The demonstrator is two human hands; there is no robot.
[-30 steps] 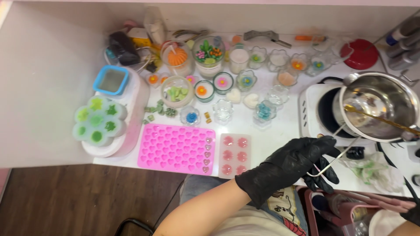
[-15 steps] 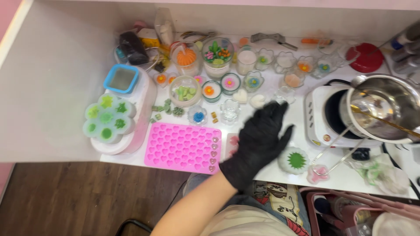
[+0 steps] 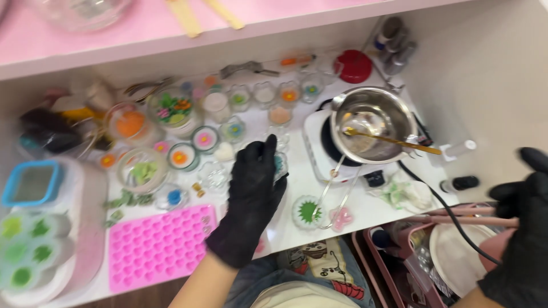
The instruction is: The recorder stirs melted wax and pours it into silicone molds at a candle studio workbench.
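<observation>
My left hand [image 3: 251, 197], in a black glove, stretches over the white tabletop [image 3: 288, 188] with its fingers straight. The fingertips reach a small glass cup with a blue flower [image 3: 278, 164]; nothing is gripped. The palm covers a small pink mould beside the pink heart mould [image 3: 160, 245]. My right hand [image 3: 522, 234], also gloved, is at the far right with its fingers curled over the pink handle bars [image 3: 456, 217] of a basket. Several small glass cups with coloured wax flowers [image 3: 204, 138] stand just beyond my left hand.
A steel pot [image 3: 374, 122] with a gold spoon [image 3: 394, 141] sits on a white hot plate [image 3: 313, 149]. In front lie wire tongs [image 3: 337, 188], a round mould with a green star [image 3: 306, 211] and a pink flower piece [image 3: 341, 218]. Green flower moulds [image 3: 28, 251] stand left.
My left hand left the wire tongs and swung left, then forward to the blue flower cup. The view turned right, and my right hand came into sight.
</observation>
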